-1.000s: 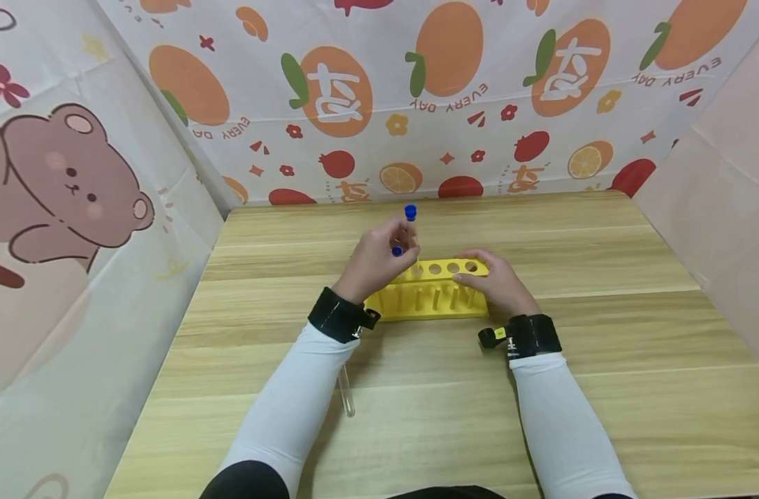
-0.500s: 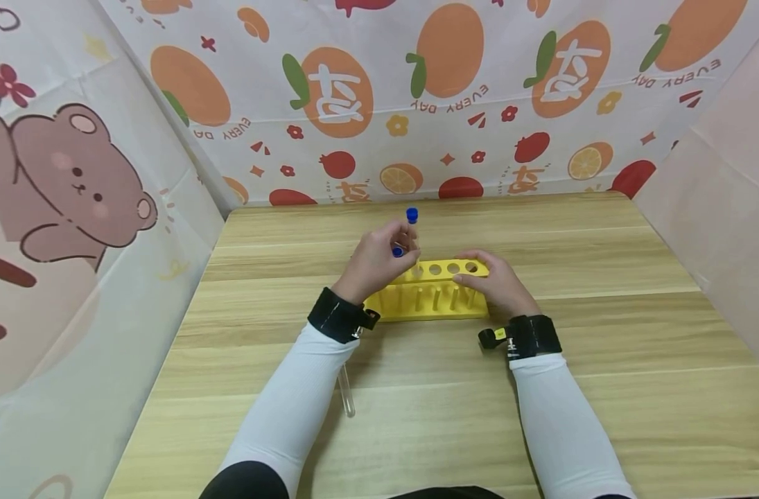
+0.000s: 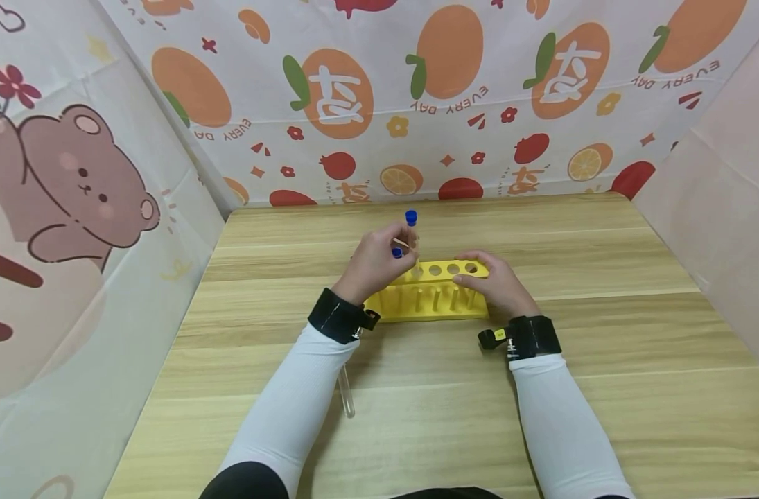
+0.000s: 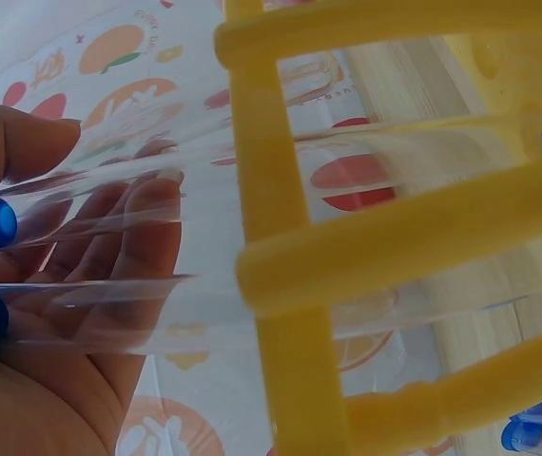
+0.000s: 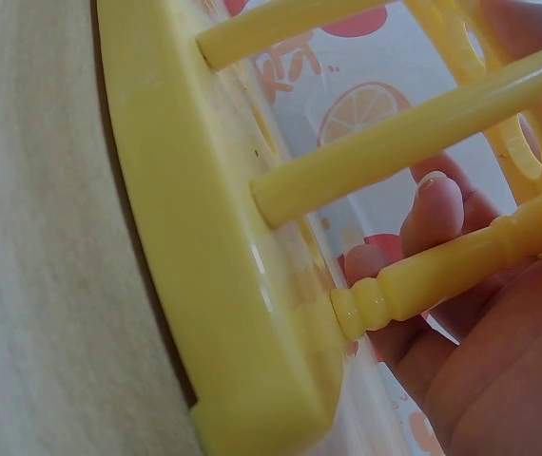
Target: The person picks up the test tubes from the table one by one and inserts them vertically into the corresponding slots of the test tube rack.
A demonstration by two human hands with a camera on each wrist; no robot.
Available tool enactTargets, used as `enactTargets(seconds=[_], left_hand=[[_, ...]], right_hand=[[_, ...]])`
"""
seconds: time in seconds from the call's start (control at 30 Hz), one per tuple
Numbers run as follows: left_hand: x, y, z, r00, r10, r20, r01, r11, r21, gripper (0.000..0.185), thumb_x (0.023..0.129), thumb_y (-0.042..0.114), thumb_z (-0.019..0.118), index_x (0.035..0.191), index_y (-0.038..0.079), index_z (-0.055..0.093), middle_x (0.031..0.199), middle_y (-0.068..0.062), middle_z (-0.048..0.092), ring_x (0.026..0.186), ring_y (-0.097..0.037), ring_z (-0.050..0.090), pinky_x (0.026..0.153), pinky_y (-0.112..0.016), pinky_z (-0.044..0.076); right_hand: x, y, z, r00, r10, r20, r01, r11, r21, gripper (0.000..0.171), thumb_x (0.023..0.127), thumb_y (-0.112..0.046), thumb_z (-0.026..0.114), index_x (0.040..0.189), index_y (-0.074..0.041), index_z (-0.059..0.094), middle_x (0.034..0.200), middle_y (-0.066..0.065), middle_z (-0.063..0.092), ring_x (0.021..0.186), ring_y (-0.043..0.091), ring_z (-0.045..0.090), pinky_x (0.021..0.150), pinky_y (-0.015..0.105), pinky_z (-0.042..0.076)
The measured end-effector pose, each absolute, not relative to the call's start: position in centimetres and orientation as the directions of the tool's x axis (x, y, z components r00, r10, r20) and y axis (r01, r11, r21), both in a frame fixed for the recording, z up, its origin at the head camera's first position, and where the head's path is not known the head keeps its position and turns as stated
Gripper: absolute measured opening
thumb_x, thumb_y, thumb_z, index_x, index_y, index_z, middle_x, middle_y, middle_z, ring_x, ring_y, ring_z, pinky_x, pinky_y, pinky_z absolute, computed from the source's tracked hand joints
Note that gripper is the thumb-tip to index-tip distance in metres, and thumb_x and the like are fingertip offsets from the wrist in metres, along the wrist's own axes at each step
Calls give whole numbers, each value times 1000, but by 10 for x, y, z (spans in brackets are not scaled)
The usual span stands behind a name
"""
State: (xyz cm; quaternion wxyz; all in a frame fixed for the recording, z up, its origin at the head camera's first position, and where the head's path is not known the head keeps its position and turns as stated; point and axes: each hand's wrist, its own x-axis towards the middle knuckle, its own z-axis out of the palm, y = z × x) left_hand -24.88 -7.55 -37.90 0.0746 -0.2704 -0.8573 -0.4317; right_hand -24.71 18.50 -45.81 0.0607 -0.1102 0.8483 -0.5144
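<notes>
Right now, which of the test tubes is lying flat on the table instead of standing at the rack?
The uncapped clear tube beside the left sleeve lies flat on the table. The blue-capped tube pinched by the left hand stands upright in the yellow rack.

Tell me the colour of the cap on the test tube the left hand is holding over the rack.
Blue. The cap tops the clear tube; the head view shows it best.

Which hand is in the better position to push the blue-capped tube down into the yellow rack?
Left hand: it pinches the tube, already over a rack hole. The right hand holds the rack's end.
</notes>
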Motion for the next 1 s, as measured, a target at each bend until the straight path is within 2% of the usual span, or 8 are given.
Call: enactTargets(seconds=[0.07, 0.17, 0.27, 0.4, 0.5, 0.67, 0.83, 1.0], left_hand=[[-249, -76, -379, -845, 397, 358, 524, 485, 700, 16, 88, 6, 68, 101, 10, 61, 101, -5, 69, 90, -16, 69, 79, -24, 58], [-249, -76, -378, -854, 386, 348, 510, 491, 707, 34, 88, 7, 69, 119, 9, 58, 97, -4, 70, 89, -17, 70, 80, -26, 58], [-249, -76, -377, -861, 374, 345, 500, 495, 711, 58, 87, 7, 69, 140, 13, 45, 92, -3, 70, 88, -16, 70, 79, -27, 59], [-250, -76, -378, -857, 367, 361, 509, 495, 705, 78, 87, 6, 69, 152, 24, 30, 92, -2, 69, 85, -15, 69, 76, -27, 59], [-250, -76, -378, -860, 356, 365, 504, 482, 716, 90, 87, 5, 69, 155, 34, 19, 93, -3, 68, 82, -16, 70, 75, -27, 59], [-250, -75, -379, -866, 344, 363, 495, 478, 726, 100, 87, 3, 68, 155, 43, 6, 95, -4, 65, 82, -18, 71, 77, -28, 59], [-249, -75, -380, -867, 337, 367, 495, 488, 719, 97, 88, 4, 67, 154, 46, 10, 95, -3, 65, 80, -17, 70, 74, -28, 59], [-249, -74, -380, -861, 336, 382, 506, 492, 708, 91, 88, 4, 68, 152, 43, 17, 94, -1, 65, 78, -15, 69, 68, -25, 58]], right_hand=[[-247, 185, -458, -968, -250, 11, -125, 445, -887, 58, 84, -51, 73, 132, -23, 58, 146, 3, 48, 138, 26, 38, 107, 52, 39], [-247, 185, -458, -967, -253, 12, -126, 440, -889, 57, 84, -50, 74, 132, -23, 58, 146, 4, 48, 137, 26, 39, 106, 51, 40], [-247, 185, -457, -967, -253, 11, -124, 438, -890, 57, 84, -49, 74, 132, -23, 58, 146, 3, 48, 138, 26, 39, 106, 51, 41], [-247, 185, -457, -968, -253, 10, -125, 443, -888, 58, 84, -50, 74, 132, -23, 58, 146, 3, 49, 140, 26, 37, 108, 54, 38], [-247, 185, -458, -967, -256, 11, -128, 449, -884, 58, 84, -51, 73, 133, -24, 58, 146, 3, 49, 141, 27, 36, 110, 56, 36], [-246, 185, -458, -967, -256, 3, -124, 456, -882, 59, 83, -53, 73, 133, -26, 58, 147, 3, 48, 142, 28, 35, 112, 58, 32], [-246, 185, -458, -967, -256, -2, -119, 457, -882, 59, 83, -53, 73, 133, -25, 57, 148, 3, 47, 142, 28, 34, 111, 58, 33], [-247, 185, -458, -967, -254, 1, -120, 452, -884, 59, 83, -53, 73, 133, -24, 58, 147, 3, 48, 140, 27, 37, 109, 55, 36]])
